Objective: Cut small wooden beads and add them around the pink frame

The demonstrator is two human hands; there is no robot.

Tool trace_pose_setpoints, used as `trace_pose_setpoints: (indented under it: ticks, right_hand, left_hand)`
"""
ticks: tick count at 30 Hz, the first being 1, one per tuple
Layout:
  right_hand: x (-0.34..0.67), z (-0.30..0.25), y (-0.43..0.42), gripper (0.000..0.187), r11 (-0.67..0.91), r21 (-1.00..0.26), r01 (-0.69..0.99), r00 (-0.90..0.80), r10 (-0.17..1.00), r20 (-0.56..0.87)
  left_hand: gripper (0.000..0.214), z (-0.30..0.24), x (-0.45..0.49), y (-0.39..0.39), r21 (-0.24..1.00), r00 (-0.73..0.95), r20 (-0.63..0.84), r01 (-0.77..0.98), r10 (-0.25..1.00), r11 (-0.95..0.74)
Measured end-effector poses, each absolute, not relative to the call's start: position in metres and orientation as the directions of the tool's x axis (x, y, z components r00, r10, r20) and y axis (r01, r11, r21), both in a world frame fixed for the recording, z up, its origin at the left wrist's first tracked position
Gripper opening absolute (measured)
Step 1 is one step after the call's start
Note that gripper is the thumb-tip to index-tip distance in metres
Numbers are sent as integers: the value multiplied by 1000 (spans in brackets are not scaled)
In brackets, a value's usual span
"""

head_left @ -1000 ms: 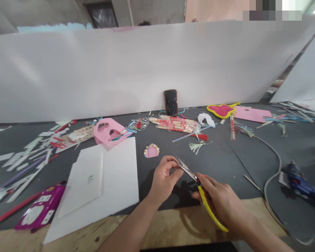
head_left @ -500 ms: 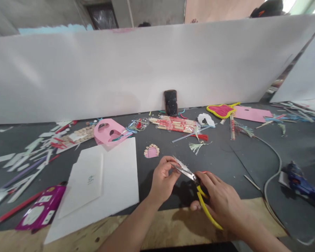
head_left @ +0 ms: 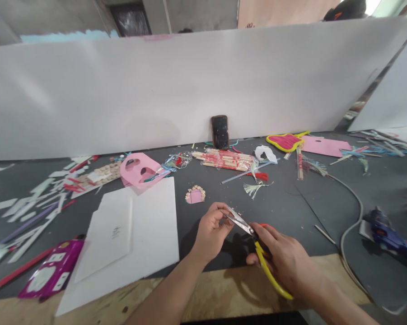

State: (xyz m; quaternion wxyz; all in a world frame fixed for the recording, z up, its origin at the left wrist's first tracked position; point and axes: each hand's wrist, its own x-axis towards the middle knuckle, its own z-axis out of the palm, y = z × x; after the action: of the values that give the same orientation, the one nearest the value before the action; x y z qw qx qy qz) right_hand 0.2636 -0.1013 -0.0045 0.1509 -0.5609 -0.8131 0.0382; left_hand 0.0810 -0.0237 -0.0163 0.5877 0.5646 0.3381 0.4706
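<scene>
My right hand (head_left: 281, 253) is wrapped round the yellow handles of a pair of scissors (head_left: 245, 227), whose blades point up and left. At the blade tips, my left hand (head_left: 212, 230) pinches with thumb and fingertips; whatever lies between them is too small to name. Small pale crumbs lie beside the blades. Just beyond my left hand rests a small pink card piece (head_left: 195, 196) edged with little beige pieces.
White boards (head_left: 156, 216) lie at left, near a purple packet (head_left: 54, 266). Behind are a pink cut-out (head_left: 140, 167), wrapped sticks (head_left: 223, 159) and a phone (head_left: 220, 131) leaning on a white partition (head_left: 122, 90). A blue glue gun (head_left: 389, 232) with its cable lies right.
The scissor handles have closed toward each other and the blades are nearer together. Both hands stay in almost the same place.
</scene>
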Motion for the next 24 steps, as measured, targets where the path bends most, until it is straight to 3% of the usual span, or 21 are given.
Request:
trace_pose_setpoints:
  ticks: [9, 18, 24]
  right_hand:
    - [264, -7, -100, 37, 313, -299, 902, -280, 948, 149]
    - [259, -9, -102, 42, 315, -224, 922, -264, 937, 228]
    - [255, -6, -103, 36, 292, -264, 919, -243, 949, 202]
  left_hand:
    - [10, -20, 82, -24, 988, 263, 151, -63, 953, -139]
    - [7, -19, 81, -24, 980, 219, 198, -34, 956, -195]
    - [4, -20, 81, -24, 979, 223, 202, -21, 954, -203]
